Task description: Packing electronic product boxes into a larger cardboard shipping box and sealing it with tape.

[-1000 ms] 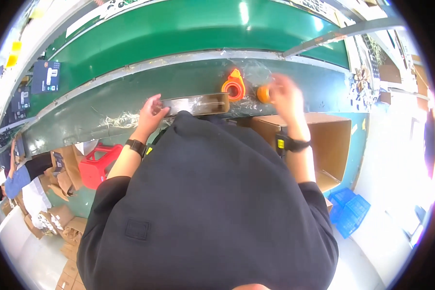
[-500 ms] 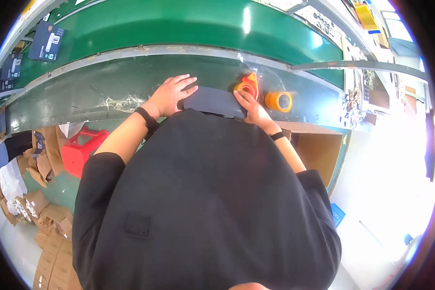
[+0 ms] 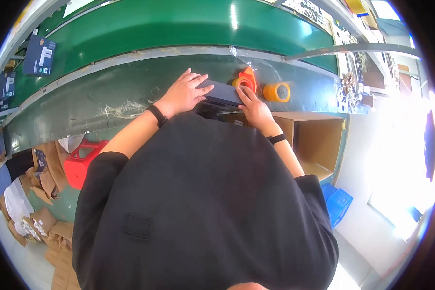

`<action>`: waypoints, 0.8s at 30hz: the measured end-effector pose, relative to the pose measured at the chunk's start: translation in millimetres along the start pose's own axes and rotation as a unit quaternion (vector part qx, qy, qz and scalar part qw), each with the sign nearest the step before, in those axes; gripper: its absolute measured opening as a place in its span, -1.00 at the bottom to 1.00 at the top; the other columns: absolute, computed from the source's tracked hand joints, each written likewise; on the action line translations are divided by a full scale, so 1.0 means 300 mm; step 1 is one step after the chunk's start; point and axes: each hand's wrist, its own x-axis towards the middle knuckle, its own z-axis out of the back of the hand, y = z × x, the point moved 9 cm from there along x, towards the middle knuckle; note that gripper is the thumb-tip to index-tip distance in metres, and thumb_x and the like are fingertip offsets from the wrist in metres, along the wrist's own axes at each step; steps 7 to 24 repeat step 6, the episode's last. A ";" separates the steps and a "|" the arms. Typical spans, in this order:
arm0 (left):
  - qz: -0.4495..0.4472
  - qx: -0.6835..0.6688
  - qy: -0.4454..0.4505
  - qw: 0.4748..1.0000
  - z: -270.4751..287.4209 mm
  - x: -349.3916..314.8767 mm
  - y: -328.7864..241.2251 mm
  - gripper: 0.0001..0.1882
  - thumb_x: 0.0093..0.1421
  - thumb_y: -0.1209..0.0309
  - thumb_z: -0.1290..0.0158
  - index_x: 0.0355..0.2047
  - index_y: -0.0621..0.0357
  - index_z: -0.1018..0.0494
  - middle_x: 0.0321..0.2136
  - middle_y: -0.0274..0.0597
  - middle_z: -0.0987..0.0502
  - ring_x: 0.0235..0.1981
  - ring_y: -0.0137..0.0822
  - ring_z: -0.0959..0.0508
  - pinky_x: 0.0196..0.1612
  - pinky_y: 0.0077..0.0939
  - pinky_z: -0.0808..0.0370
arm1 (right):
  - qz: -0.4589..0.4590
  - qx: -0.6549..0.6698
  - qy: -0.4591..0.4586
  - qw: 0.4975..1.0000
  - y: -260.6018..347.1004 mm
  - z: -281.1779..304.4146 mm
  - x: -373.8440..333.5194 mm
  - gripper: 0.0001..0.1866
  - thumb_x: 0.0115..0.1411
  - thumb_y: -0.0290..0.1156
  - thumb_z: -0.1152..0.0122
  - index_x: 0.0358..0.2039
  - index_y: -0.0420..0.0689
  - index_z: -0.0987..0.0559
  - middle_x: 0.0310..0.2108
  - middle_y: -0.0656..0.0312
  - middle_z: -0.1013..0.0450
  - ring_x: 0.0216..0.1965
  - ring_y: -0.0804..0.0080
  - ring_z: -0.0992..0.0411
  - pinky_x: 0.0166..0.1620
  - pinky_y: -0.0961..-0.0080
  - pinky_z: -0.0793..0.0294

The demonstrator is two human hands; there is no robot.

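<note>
A dark blue-grey box (image 3: 223, 92) sits at the near edge of the workbench, partly hidden by my hands and my black shirt. My left hand (image 3: 184, 93) grips its left end, fingers stretched over the top. At the right end, my right hand (image 3: 254, 107) holds the box with its fingers on top; the thumb is hard to see. Just beyond the right fingertips stands a red-orange tape dispenser (image 3: 248, 76) with a yellow roll. To its right lies another yellow tape roll (image 3: 276, 92).
A green conveyor belt (image 3: 179, 30) runs behind the workbench (image 3: 58, 113), with a printed dark box (image 3: 39, 55) at far left. Plastic scraps (image 3: 123, 108) lie on the bench. Below are a red stool (image 3: 77, 166), an open carton (image 3: 319, 145) and a blue crate (image 3: 338, 205).
The dark box is tilted differently, so its near side shows more below the top. My left hand has shifted slightly right along with it. The whole view has moved a little.
</note>
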 end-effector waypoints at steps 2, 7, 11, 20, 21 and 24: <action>-0.005 -0.004 -0.009 1.000 -0.016 -0.011 0.001 -0.48 0.25 0.18 -0.25 0.24 -0.20 -0.56 0.32 -0.04 -0.43 0.27 -0.01 -0.44 0.49 0.10 -0.18 | -0.013 -0.002 -0.014 1.000 0.004 -0.034 -0.011 -0.34 0.38 -0.28 -0.20 0.47 0.12 -0.28 0.43 0.01 -0.20 0.07 -0.21 -0.54 0.06 0.00 -0.59; -0.026 0.008 0.002 1.000 0.001 -0.014 -0.016 -0.50 0.28 0.22 -0.23 0.24 -0.18 -0.56 0.38 -0.06 -0.36 0.31 0.01 -0.39 0.52 0.04 -0.14 | -0.012 0.018 -0.109 0.994 -0.004 -0.070 -0.044 -0.27 0.37 -0.25 -0.24 0.51 0.14 -0.23 0.48 -0.03 -0.13 0.23 -0.16 -0.45 0.17 0.09 -0.55; -0.026 0.008 0.002 1.000 0.001 -0.014 -0.016 -0.50 0.28 0.22 -0.23 0.24 -0.18 -0.56 0.38 -0.06 -0.36 0.31 0.01 -0.39 0.52 0.04 -0.14 | -0.012 0.018 -0.109 0.994 -0.004 -0.070 -0.044 -0.27 0.37 -0.25 -0.24 0.51 0.14 -0.23 0.48 -0.03 -0.13 0.23 -0.16 -0.45 0.17 0.09 -0.55; -0.026 0.008 0.002 1.000 0.001 -0.014 -0.016 -0.50 0.28 0.22 -0.23 0.24 -0.18 -0.56 0.38 -0.06 -0.36 0.31 0.01 -0.39 0.52 0.04 -0.14 | -0.012 0.018 -0.109 0.994 -0.004 -0.070 -0.044 -0.27 0.37 -0.25 -0.24 0.51 0.14 -0.23 0.48 -0.03 -0.13 0.23 -0.16 -0.45 0.17 0.09 -0.55; -0.026 0.008 0.002 1.000 0.001 -0.014 -0.016 -0.50 0.28 0.22 -0.23 0.24 -0.18 -0.56 0.38 -0.06 -0.36 0.31 0.01 -0.39 0.52 0.04 -0.14 | -0.012 0.018 -0.109 0.994 -0.004 -0.070 -0.044 -0.27 0.37 -0.25 -0.24 0.51 0.14 -0.23 0.48 -0.03 -0.13 0.23 -0.16 -0.45 0.17 0.09 -0.55; -0.026 0.008 0.002 1.000 0.001 -0.014 -0.016 -0.50 0.28 0.22 -0.23 0.24 -0.18 -0.56 0.38 -0.06 -0.36 0.31 0.01 -0.39 0.52 0.04 -0.14 | -0.012 0.018 -0.109 0.994 -0.004 -0.070 -0.044 -0.27 0.37 -0.25 -0.24 0.51 0.14 -0.23 0.48 -0.03 -0.13 0.23 -0.16 -0.45 0.17 0.09 -0.55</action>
